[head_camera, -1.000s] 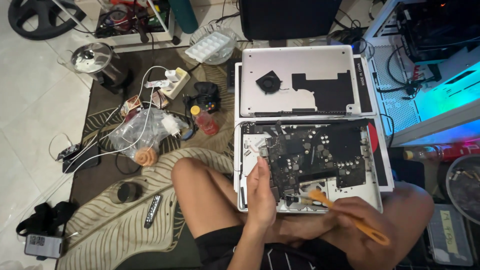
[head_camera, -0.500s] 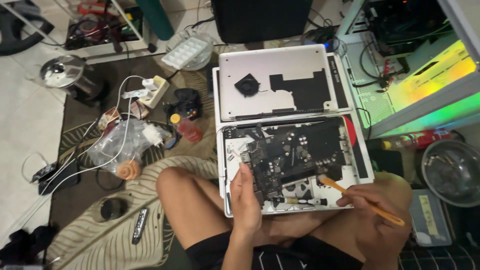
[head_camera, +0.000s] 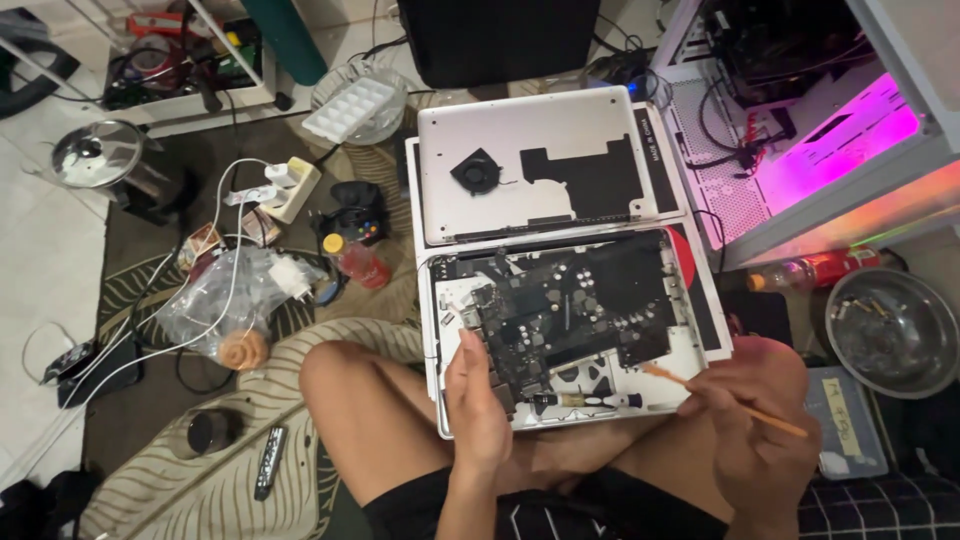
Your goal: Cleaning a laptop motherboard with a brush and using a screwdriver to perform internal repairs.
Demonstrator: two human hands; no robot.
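Two hands at work over an opened laptop; I list items from left to right. Steel pot with glass lid point(head_camera: 98, 153) on the floor at far left. Clear plastic bag point(head_camera: 222, 305) of small parts, white cables trailing over it, on the patterned rug. Black game controller point(head_camera: 356, 211) and a small red bottle point(head_camera: 355, 262) just beside it. White ice-cube tray point(head_camera: 354, 108) further up. Left hand point(head_camera: 476, 400), fingers closed on the lower left corner of the dark circuit board point(head_camera: 565, 305), which sits inside the silver laptop base point(head_camera: 700, 345) resting on my crossed legs. Detached bottom cover point(head_camera: 545, 165), fan lying on it, directly above the base. Right hand point(head_camera: 752, 420), fingers clenched round a thin orange stick tool point(head_camera: 720, 398), tip near the board's lower right edge. Steel bowl point(head_camera: 893, 333) at far right.
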